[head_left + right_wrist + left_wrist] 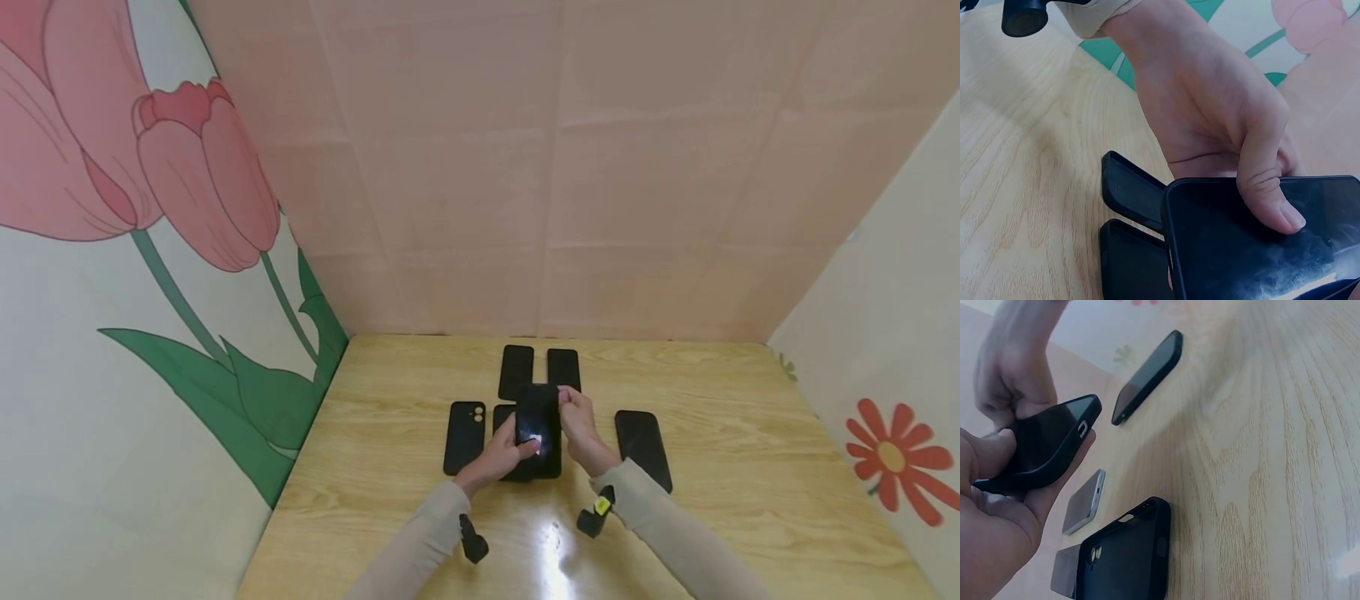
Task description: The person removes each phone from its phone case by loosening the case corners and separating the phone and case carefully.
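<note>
A glossy black rectangular phone in a black case (538, 410) is held above the pale wood-grained surface (360, 508); its left side is clamped in the grip of the left hand (493, 460), the thumb laid across its screen; its upper right corner is pinched by the right hand (583, 427); a black case with camera holes (463, 442) is seen lying to the left.

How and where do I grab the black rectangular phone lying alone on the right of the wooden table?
I'd pinch the black rectangular phone by both long edges, toward its far end, coming from above and the right. It lies flat, so getting underneath looks hard, and the beige cloth right sleeve hides its near left corner in the head view.
</note>
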Available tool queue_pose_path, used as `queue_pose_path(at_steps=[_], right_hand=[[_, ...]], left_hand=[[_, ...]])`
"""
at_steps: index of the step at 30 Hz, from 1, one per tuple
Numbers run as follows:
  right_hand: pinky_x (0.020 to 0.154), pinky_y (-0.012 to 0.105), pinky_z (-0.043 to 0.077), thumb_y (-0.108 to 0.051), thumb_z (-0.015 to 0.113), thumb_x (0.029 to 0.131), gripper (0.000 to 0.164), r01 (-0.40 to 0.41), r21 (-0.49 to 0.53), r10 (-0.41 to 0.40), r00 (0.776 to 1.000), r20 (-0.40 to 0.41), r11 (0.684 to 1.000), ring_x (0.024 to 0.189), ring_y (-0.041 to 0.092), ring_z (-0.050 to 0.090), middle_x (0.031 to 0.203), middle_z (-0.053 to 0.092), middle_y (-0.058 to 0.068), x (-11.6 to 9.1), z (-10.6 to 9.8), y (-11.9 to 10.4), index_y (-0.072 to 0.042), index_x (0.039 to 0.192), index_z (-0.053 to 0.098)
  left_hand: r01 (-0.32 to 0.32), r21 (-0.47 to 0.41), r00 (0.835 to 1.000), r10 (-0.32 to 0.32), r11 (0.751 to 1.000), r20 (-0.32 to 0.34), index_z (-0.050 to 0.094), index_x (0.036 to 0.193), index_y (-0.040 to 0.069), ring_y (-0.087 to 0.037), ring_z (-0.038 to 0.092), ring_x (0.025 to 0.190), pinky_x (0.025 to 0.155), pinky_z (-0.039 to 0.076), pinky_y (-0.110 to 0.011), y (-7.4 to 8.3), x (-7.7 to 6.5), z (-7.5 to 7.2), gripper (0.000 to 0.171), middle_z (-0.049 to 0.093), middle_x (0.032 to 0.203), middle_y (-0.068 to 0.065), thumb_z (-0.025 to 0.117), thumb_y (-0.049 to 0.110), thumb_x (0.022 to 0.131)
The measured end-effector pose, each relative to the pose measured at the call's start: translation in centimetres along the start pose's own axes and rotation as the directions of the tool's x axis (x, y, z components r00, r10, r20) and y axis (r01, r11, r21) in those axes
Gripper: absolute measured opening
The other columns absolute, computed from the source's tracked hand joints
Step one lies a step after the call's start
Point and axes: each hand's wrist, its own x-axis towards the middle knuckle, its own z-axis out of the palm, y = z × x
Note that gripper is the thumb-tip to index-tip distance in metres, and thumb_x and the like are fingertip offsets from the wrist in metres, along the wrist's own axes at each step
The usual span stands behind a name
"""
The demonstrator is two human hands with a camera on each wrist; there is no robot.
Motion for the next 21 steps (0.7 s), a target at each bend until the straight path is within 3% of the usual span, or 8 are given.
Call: queue_pose_path(at_steps=[11, 17, 21], right_hand=[[0.077, 0.032, 0.041, -0.009, 0.039, 0.106, 0.029, -0.010, -0.034, 0.011, 1.000, 0.029, 0.999, 0.091, 0.022, 0.049, 0.095, 0.059, 0.008, 0.02, -0.36, 0.02, 0.007, 0.114, 0.062], [0.079, 0.031, 0.041, -0.008, 0.039, 0.106, 0.029, -0.021, -0.038, 0.022, 0.999, 0.029, 0.999, 0.093, 0.022, 0.050, 0.099, 0.061, 0.009, 0.07, -0.33, 0.10, 0.007, 0.111, 0.063], [0.072, 0.029, 0.043, 0.000, 0.038, 0.099, 0.025, -0.051, -0.018, 0.052, 0.997, 0.050, 0.999, 0.084, 0.019, 0.052, 0.088, 0.059, 0.004, 0.01, -0.23, 0.10, 0.006, 0.104, 0.061]], left_hand=[[0.005, -0.025, 0.998, -0.003, 1.000, 0.064, 0.023, 0.156, 0.016, -0.020, 0.044, 0.130, 0.106, 0.041, -0.041, 0.38, -0.34, -0.12, 0.064, 0.038, 0.152, -0.007, 0.053, 0.004, 0.101], [0.035, -0.017, 0.998, -0.034, 0.999, 0.055, 0.023, 0.157, 0.023, -0.019, 0.036, 0.137, 0.111, 0.033, -0.047, 0.27, -0.29, -0.20, 0.064, 0.034, 0.156, -0.001, 0.054, 0.009, 0.102], [0.030, 0.009, 0.999, -0.030, 1.000, 0.042, 0.026, 0.156, 0.021, -0.020, 0.033, 0.139, 0.112, 0.030, -0.050, 0.00, -0.22, -0.26, 0.064, 0.033, 0.156, -0.001, 0.055, 0.008, 0.101]])
